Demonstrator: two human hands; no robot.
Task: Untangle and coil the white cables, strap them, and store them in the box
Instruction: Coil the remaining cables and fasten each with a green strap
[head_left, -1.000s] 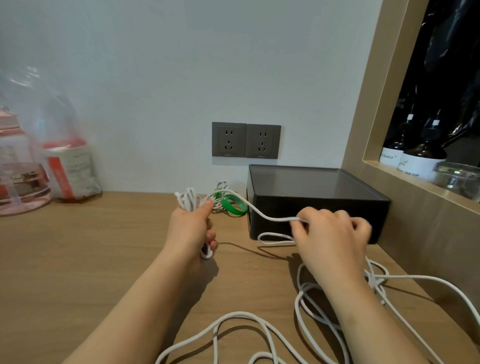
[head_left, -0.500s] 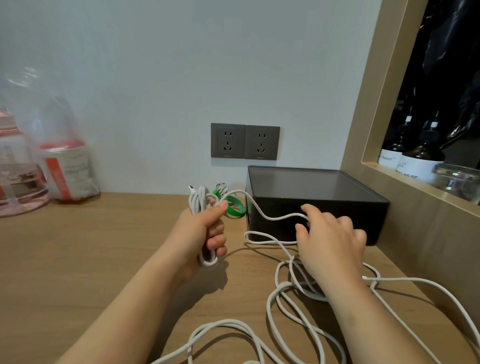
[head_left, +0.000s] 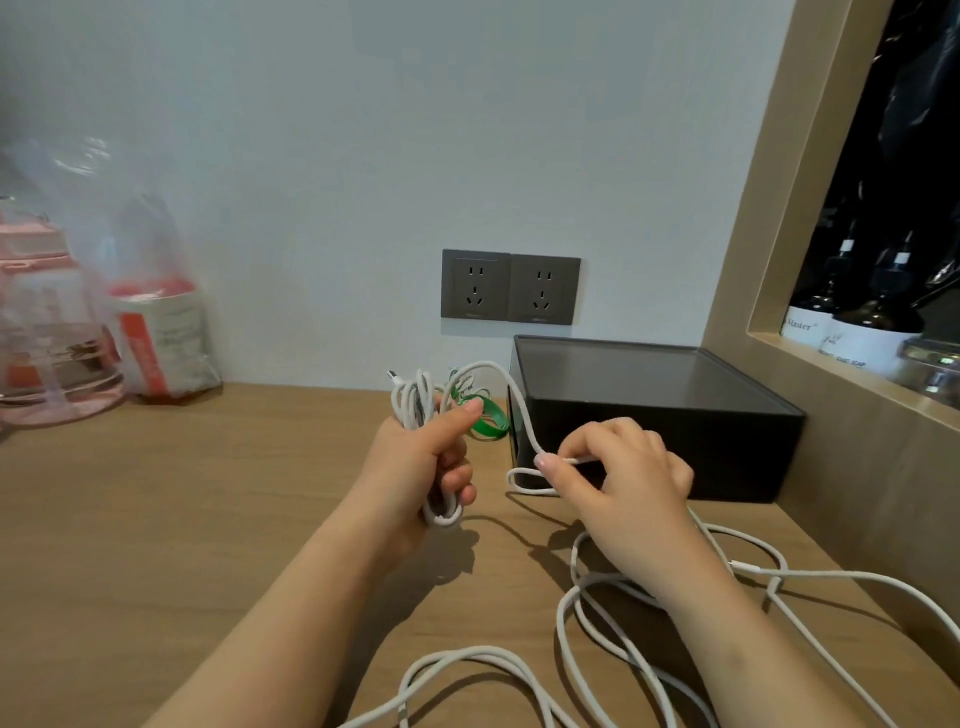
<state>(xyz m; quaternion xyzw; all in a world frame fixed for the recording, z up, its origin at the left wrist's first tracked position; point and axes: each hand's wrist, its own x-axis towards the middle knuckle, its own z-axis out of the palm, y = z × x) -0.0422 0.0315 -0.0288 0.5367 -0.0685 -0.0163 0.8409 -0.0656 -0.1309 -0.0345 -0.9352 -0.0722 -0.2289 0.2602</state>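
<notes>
- Your left hand (head_left: 415, 462) is curled round the coil (head_left: 413, 400) of white cable. The thumb presses across the top of the loops. This clamps the finished turns so they cannot spring apart while more cable is fed in.
- Your right hand (head_left: 628, 483) pinches a single strand (head_left: 522, 415) between thumb and forefinger, just in front of the front left corner of the box (head_left: 675, 415). The strand arches from the pinch up to the coil, so a short, guided length is ready for the next turn.
- The loose cable (head_left: 587, 639) lies in overlapping loops toward the near right edge of the bench (head_left: 208, 493) and passes under your right wrist. Judged from this, much of the length is not yet coiled. Expect the crossed loops to snag if drawn quickly.
- The green straps (head_left: 488, 423) lie behind your left hand, just beside the left wall of the box, within reach for the strapping step.
- The box sits in the rear right corner of the bench. Its top appears covered, so it probably has to be opened before you store anything.
</notes>
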